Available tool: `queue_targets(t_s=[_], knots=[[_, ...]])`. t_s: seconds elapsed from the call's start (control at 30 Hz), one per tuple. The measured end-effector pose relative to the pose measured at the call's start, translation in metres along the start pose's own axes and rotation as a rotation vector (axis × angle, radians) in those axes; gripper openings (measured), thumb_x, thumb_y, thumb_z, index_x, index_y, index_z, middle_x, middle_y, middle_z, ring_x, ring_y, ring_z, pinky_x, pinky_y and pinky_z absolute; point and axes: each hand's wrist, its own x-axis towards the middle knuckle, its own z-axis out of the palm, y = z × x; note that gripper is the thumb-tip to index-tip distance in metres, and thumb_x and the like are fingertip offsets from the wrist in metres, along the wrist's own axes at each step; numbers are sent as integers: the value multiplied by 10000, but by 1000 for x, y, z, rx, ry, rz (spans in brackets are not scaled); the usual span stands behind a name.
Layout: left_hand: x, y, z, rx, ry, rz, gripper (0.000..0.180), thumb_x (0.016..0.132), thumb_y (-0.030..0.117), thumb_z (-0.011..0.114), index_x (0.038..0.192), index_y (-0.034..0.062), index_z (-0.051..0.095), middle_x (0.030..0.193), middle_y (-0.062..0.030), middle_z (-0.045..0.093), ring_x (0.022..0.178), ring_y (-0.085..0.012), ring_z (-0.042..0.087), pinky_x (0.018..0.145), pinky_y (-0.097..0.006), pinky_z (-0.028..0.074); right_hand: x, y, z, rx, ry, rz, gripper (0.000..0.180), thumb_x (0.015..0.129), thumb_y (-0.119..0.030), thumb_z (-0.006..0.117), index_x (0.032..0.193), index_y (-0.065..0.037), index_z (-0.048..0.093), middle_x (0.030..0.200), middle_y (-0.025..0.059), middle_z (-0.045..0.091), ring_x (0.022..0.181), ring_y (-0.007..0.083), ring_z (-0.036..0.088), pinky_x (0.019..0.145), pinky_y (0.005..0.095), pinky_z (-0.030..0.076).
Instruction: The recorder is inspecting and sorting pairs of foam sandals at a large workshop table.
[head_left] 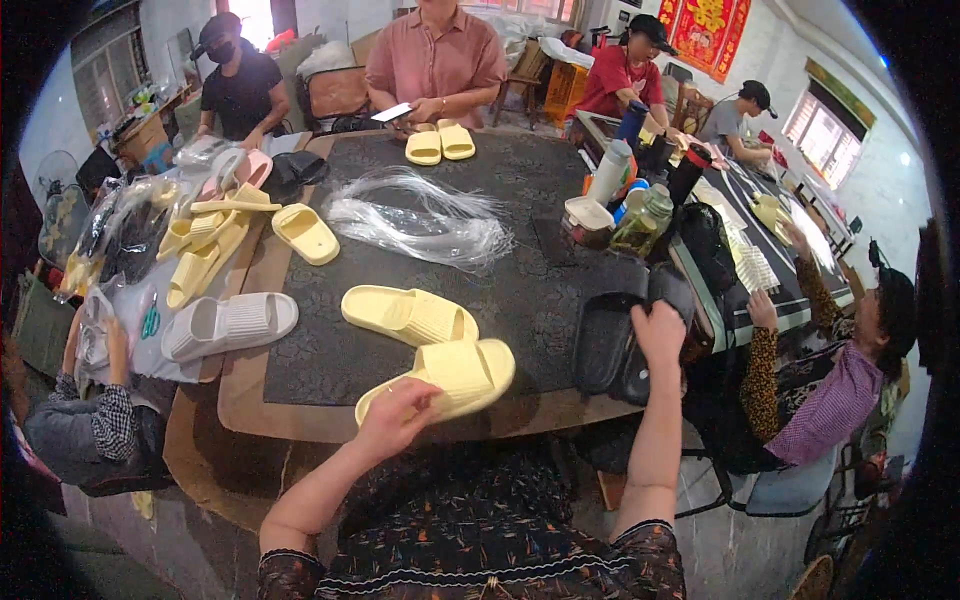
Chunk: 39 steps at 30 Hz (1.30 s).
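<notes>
My left hand (398, 412) is closed on the heel end of a yellow slipper (462, 372) at the table's near edge. That slipper overlaps a second yellow slipper (410, 314) lying just beyond it. To the right, my right hand (660, 338) has its fingers curled over a black slipper (640, 378), hiding part of it. Another black slipper (600, 340) lies against its left side. Beyond the yellow pair is a loose bundle of clear plastic strands (425, 220).
A single yellow slipper (306, 234), a grey pair (232, 325) and piled yellow slippers (207, 240) lie left. Bottles (610, 172) and jars (642, 225) stand back right. A yellow pair (441, 142) sits at the far edge before a standing person (436, 60). Other people work around.
</notes>
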Motion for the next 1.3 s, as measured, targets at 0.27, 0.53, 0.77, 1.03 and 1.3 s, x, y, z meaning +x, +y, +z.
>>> queue_targets(t_s=[0.27,0.53,0.77,1.03,1.3], knots=[[32,-8,-29,356,-65,182,460,770,159,709,1200,115,554,1155,-121,556,1071,-309,543,901,-394,470,71,69,38,-6,-48,130,398,804,-362,638,903,21,589,919,242,643,903,409,605,783,480,477],[80,-84,-67,589,91,-58,525,771,66,651,1265,71,473,1258,-190,485,1169,-368,456,993,-433,390,-15,-37,-4,24,374,-128,632,812,-188,623,1349,18,362,1240,233,450,1142,371,411,958,462,365],[107,-104,-51,484,-141,-149,522,786,84,550,1295,54,441,1165,-217,554,1107,-357,519,954,-418,422,-133,-145,-17,370,-781,-572,680,809,-532,600,1305,-85,467,1206,141,573,1126,295,554,873,384,499],[85,-50,-37,812,-147,-468,823,725,346,684,1401,55,318,813,-204,664,765,-355,654,711,-440,523,-151,-187,16,357,-546,-603,830,736,-534,665,1336,-32,385,1144,222,503,1070,370,527,883,464,469],[50,-35,-18,796,-207,-581,480,810,353,622,1044,-36,466,780,-220,657,772,-377,657,694,-455,526,-113,-194,53,571,-317,-644,624,739,-345,674,1239,-31,472,1174,145,500,1085,313,484,933,441,391]])
